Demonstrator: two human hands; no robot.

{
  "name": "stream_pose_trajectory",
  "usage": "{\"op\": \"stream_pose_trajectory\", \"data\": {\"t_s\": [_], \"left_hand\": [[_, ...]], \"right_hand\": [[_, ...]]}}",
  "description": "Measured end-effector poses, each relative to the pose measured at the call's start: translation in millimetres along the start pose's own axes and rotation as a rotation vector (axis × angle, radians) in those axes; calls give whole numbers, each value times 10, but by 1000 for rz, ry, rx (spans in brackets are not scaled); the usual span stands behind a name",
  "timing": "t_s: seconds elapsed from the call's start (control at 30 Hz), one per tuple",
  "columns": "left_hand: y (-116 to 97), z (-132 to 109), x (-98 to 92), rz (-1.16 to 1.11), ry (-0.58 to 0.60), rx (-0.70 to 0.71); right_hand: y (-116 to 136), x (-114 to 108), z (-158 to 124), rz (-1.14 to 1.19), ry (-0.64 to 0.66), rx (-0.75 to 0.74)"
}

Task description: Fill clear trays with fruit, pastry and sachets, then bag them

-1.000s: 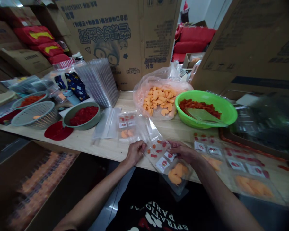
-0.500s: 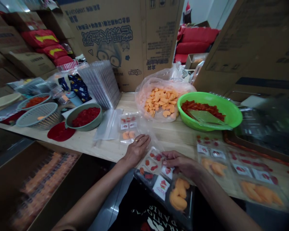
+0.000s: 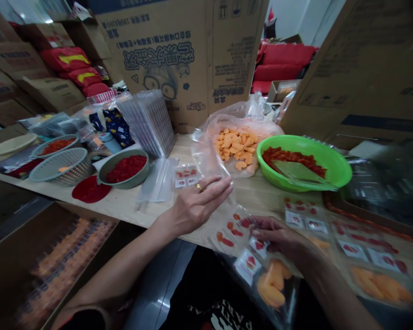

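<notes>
My right hand (image 3: 278,236) grips the upper edge of a clear plastic tray (image 3: 239,254), which tilts over my lap at the table's front edge. Its compartments hold red and orange pieces, small white printed packets (image 3: 248,266) and larger orange curved pieces (image 3: 271,284). Left of it, my left hand (image 3: 201,204) is raised over the table with its fingers pressed together. A thin clear plastic bag (image 3: 211,158) rises from behind those fingers and seems pinched in them; the thumb is hidden. Behind the left hand lies another filled tray (image 3: 186,176), partly covered.
A bag of orange pieces (image 3: 239,144) and a green basin (image 3: 337,169) stand at the back. To the left are a bowl of red pieces (image 3: 127,169), flat clear bags (image 3: 158,181) and stacked trays (image 3: 149,121). Filled trays (image 3: 371,266) lie right. An open carton (image 3: 51,275) stands lower left.
My left hand has lifted away from the tray, up and slightly right, with the clear bag now showing above it. The right hand and its tray have shifted slightly right.
</notes>
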State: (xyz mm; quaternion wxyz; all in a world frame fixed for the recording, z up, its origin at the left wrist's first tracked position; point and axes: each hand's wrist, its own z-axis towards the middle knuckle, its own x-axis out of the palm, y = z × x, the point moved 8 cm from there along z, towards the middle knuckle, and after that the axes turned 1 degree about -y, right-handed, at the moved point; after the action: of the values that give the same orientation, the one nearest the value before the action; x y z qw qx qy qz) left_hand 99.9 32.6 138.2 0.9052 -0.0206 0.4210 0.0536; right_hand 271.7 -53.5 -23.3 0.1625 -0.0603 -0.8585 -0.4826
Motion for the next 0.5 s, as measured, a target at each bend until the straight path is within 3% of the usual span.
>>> {"op": "stream_pose_trajectory", "data": {"t_s": [0.1, 0.2, 0.27, 0.33, 0.43, 0.5], "left_hand": [[-85, 81, 580, -132, 45, 54], [-244, -16, 1284, -237, 234, 49], [-347, -101, 1524, -314, 308, 27], [-384, -132, 1497, -405, 270, 2], [-321, -98, 1181, -513, 145, -20], [-288, -65, 973, -550, 130, 9]], "right_hand": [[-124, -133, -243, 6, 5, -42], [-295, -161, -408, 36, 11, -5], [-383, -130, -447, 63, 19, 34], [-430, -98, -449, 84, 29, 53], [-449, -107, -433, 97, 12, 55], [-433, -159, -423, 113, -35, 46]]}}
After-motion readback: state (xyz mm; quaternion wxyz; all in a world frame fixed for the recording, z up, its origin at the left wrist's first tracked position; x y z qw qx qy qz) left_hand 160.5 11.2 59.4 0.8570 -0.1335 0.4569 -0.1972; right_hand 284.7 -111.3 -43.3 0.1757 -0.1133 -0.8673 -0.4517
